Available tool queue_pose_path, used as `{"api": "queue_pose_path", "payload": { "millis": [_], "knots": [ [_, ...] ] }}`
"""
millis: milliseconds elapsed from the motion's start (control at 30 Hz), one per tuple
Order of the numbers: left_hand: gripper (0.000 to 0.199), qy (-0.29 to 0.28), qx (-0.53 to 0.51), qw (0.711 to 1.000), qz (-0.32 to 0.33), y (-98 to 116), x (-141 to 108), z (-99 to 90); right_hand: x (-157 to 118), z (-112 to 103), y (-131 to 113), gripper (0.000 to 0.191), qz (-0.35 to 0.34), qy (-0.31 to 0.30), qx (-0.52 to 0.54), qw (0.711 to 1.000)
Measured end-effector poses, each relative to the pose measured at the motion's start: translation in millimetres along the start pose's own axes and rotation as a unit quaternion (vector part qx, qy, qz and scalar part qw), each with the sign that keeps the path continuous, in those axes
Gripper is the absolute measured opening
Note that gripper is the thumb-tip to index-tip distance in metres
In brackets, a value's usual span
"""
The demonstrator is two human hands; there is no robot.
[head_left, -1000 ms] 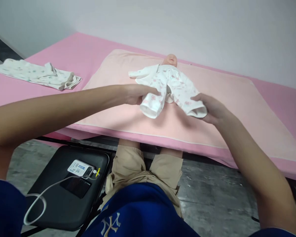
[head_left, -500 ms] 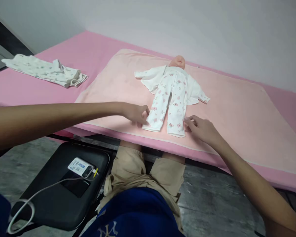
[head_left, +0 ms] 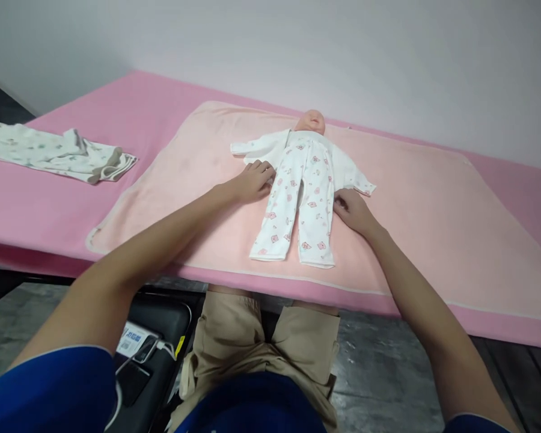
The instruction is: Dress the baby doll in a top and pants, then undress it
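Note:
A baby doll with a bare head (head_left: 313, 122) lies face up, wearing a white shirt (head_left: 349, 171). White baby trousers (head_left: 315, 207) with pink prints lie spread over its front, legs toward me. My left hand (head_left: 255, 182) is at the trousers' left edge, partly over the shirt's lower part, with its fingers bent and closed. At the opposite edge, just below the shirt's sleeve, my right hand (head_left: 354, 210) has its fingers curled inward. Both sets of fingertips are hidden against the cloth, so what they pinch cannot be made out.
A peach blanket (head_left: 433, 222) covers much of the pink bed (head_left: 162, 96), with a wall behind. Folded printed baby clothes (head_left: 49, 153) lie at the far left. Below the bed's front edge, a black seat (head_left: 174, 313) holds a white device (head_left: 137, 343) with a cable.
Both hands have moved from the trouser cuffs up to the sides of the upper legs. The trousers remain laid out flat. My view has shifted slightly.

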State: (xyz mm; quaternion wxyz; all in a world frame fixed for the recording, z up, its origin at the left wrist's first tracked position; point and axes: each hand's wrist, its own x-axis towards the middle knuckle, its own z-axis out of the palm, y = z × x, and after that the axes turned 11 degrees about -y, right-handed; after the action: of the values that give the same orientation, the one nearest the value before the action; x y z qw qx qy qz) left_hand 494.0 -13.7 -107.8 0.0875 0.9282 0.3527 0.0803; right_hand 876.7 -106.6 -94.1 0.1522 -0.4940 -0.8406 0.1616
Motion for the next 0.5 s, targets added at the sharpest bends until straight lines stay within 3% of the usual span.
{"api": "queue_pose_path", "payload": {
  "millis": [100,167,267,367,500],
  "knots": [
    [0.024,0.016,-0.027,1.0,0.001,4.4,-9.1,-3.1,-8.5,-11.0,0.2,0.035,0.027,-0.039,0.003,0.999],
    [0.014,-0.004,-0.042,0.999,0.015,9.3,-14.8,-10.8,-12.4,-16.6,-2.9,0.043,0.058,-0.054,-0.017,0.997],
    [0.019,-0.036,-0.055,0.998,0.022,18.0,-19.6,-21.5,-14.8,-15.8,-12.0,0.034,0.098,-0.041,-0.051,0.993],
    [0.029,-0.027,-0.048,0.998,0.011,25.0,-19.2,-23.2,-14.4,-4.6,-22.4,0.017,0.067,0.007,-0.089,0.994],
    [0.018,-0.006,-0.059,0.998,-0.008,30.5,-16.5,-14.3,-12.2,13.3,-29.5,0.024,0.004,0.02,-0.088,0.996]
  ]
}}
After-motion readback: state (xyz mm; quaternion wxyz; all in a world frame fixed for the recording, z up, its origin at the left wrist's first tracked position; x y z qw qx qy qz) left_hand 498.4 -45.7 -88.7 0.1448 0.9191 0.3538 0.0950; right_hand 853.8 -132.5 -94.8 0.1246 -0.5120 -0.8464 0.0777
